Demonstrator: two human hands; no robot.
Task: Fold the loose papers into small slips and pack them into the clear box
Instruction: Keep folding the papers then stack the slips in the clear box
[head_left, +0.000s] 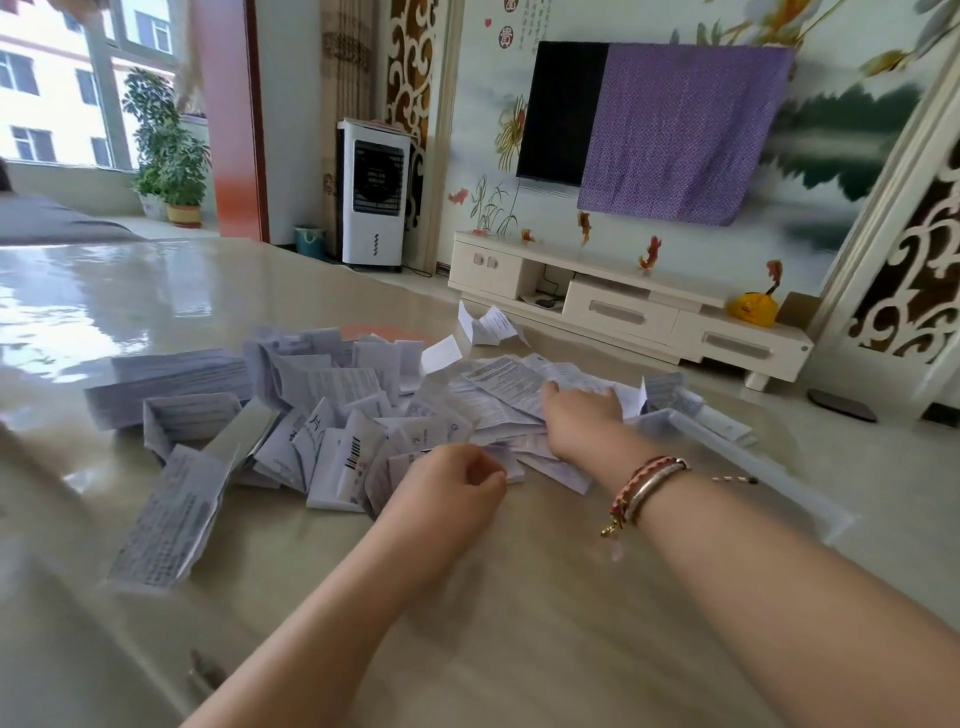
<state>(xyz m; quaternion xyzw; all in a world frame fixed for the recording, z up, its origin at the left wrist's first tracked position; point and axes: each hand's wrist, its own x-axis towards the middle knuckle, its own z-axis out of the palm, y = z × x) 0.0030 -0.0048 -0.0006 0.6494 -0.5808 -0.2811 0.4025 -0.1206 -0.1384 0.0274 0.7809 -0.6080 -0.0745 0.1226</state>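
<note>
Both hands (582, 410) on papers (363, 415), clear box (727, 441) beside

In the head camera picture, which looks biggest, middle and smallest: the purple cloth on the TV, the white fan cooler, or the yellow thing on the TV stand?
1. Purple patterned cloth draped over the TV
2. White standing fan cooler
3. Yellow object on the cream TV stand

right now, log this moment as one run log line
stage: picking from pile | right hand: reaching onto loose papers | left hand: curled at pile edge | clear box: right of pile
</note>
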